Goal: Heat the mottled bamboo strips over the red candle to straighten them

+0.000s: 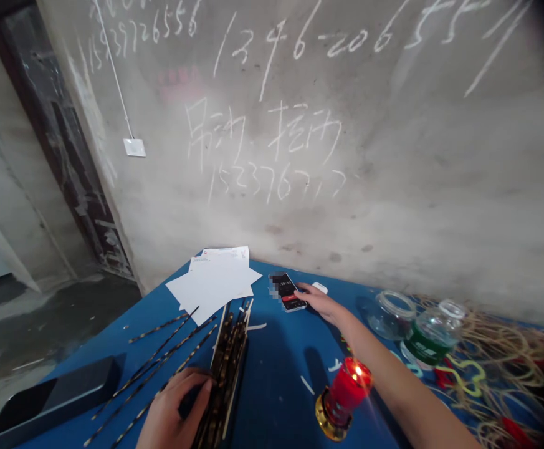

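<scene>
My right hand [317,300] reaches across the blue table [276,368] and rests flat with fingers stretched out on a smartphone [287,292] lying near the wall. Its screen is lit. My left hand [172,410] is at the near edge, fingers curled over a bundle of dark speckled sticks [225,368] that lies along the table. Several loose thin sticks [159,355] are scattered to the left of the bundle. A lit red candle [344,399] in a gold holder stands just under my right forearm.
White paper sheets [215,284] lie at the table's far corner. A dark flat case [47,399] sits at the left edge. Two glass jars [412,327] and a tangle of straw-coloured fibre [510,355] fill the right side. A chalk-marked concrete wall [346,156] backs the table.
</scene>
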Tool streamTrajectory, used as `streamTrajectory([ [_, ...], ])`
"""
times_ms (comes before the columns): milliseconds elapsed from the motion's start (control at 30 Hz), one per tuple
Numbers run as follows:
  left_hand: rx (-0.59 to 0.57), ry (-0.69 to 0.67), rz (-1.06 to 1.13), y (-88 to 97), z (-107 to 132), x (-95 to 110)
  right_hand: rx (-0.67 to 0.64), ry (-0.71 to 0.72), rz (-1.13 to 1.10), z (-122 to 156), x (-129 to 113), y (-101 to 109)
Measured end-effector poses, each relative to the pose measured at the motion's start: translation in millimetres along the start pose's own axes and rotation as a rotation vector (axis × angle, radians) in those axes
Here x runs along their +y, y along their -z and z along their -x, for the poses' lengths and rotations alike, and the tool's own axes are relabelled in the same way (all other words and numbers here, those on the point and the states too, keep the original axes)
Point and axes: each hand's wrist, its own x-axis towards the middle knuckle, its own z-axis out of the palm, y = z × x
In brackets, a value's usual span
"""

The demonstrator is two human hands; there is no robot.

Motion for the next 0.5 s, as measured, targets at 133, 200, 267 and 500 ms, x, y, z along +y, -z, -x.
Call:
streamTrajectory([
  [133, 0.008, -0.004, 0.006, 0.4, -0.7, -0.5, 0.072, 0.032, -0.051, 10.3, -5.0, 2.4],
  [200, 0.009, 0.000, 0.004, 0.6, -1.5, -0.5, 0.128, 0.048, -0.067, 20.8, -7.5, 6.2],
  [267, 0.024, 0.007, 0.003, 0.6, -1.8, 0.0, 0.176, 0.070, -0.079, 36.6, -10.6, 12.4],
  [500, 0.140, -0.036, -0.149, 6.5, 1.0, -7.3, 0.427, 0.185, -0.042, 108.5, -28.7, 48.5],
])
